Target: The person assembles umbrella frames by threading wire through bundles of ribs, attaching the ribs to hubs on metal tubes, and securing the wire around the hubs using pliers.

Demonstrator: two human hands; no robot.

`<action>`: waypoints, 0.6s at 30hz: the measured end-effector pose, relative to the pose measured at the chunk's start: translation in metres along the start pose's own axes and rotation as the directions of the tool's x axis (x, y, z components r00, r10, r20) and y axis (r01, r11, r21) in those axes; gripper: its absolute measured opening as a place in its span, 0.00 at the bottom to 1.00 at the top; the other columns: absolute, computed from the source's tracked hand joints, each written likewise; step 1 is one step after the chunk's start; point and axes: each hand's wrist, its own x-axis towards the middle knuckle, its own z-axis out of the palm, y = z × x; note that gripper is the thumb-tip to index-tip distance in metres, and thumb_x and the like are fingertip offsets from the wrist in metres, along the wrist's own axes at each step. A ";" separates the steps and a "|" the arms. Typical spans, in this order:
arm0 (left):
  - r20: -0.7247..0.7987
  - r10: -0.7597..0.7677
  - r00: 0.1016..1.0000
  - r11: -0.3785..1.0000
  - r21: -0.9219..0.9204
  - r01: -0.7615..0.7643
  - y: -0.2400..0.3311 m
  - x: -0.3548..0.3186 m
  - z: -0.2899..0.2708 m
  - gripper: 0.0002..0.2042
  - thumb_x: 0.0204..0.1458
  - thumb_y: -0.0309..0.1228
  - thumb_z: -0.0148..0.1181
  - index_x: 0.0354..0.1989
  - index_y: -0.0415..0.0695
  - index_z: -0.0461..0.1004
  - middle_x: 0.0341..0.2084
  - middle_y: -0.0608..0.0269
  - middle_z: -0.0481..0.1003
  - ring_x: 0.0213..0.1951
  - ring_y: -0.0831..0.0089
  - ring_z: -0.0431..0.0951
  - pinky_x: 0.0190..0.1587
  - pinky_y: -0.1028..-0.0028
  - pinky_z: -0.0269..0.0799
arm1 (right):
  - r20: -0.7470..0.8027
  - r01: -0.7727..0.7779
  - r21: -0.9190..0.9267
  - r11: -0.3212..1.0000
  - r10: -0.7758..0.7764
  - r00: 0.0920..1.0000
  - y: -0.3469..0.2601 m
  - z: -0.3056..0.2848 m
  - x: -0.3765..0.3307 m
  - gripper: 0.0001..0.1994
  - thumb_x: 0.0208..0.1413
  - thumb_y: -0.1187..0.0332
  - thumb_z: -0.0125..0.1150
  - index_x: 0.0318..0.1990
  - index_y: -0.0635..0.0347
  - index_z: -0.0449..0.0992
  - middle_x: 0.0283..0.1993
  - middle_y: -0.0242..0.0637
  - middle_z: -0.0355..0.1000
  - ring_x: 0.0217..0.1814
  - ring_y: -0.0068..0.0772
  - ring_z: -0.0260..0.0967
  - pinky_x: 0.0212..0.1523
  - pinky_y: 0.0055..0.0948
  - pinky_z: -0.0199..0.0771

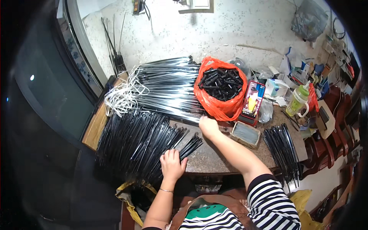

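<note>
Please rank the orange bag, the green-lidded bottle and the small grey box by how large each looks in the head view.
1. orange bag, clearly largest.
2. and 3. green-lidded bottle and small grey box: they look too alike in size to rank.

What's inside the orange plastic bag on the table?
The orange plastic bag gapes open, showing a heap of short black plastic pieces that fills its mouth. Anything deeper is covered by that top layer and the bag's walls.
</note>
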 end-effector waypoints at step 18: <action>0.048 0.046 0.998 0.997 0.062 -0.049 -0.003 0.013 0.014 0.22 0.34 0.42 0.52 0.37 0.40 0.63 0.30 0.60 0.64 0.33 0.66 0.61 0.36 0.70 0.52 | -0.231 0.104 0.463 0.880 0.007 0.973 0.052 0.014 -0.004 0.11 0.38 0.74 0.50 0.33 0.63 0.65 0.32 0.41 0.61 0.33 0.42 0.62 0.32 0.32 0.63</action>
